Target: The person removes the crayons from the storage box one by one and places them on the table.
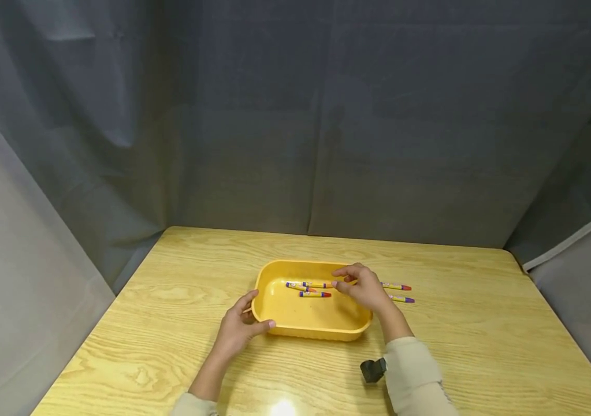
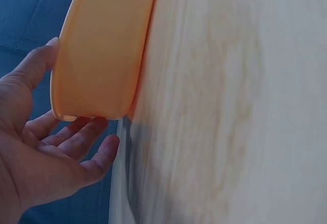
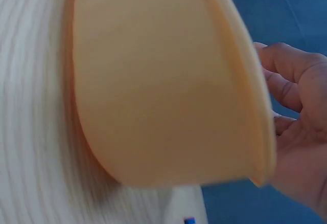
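A yellow plastic tray [image 1: 295,330] with rounded corners sits on the table. My left hand [image 1: 236,329] holds its near-left corner, thumb at the near rim and fingers along the left end; the left wrist view shows this hand [image 2: 56,147] against the tray's outer wall [image 2: 102,50]. Inside lie three crayons in yellow wrappers: a red-tipped crayon [image 1: 314,294], an orange-tipped crayon [image 1: 317,285] and another crayon [image 1: 297,286]. Above the tray's right part is my right hand [image 1: 363,287], thumb and forefinger apart, fingertips close by the orange-tipped crayon. The tray wall partly hides this hand's fingers [image 3: 283,63] in the right wrist view.
Right of the tray, a red-tipped crayon [image 1: 396,286] and a purple-tipped crayon [image 1: 401,299] lie on the wooden table [image 1: 482,323], partly behind my right hand. A small black device [image 1: 372,370] is at the right sleeve. Grey curtains [image 1: 295,115] surround the table.
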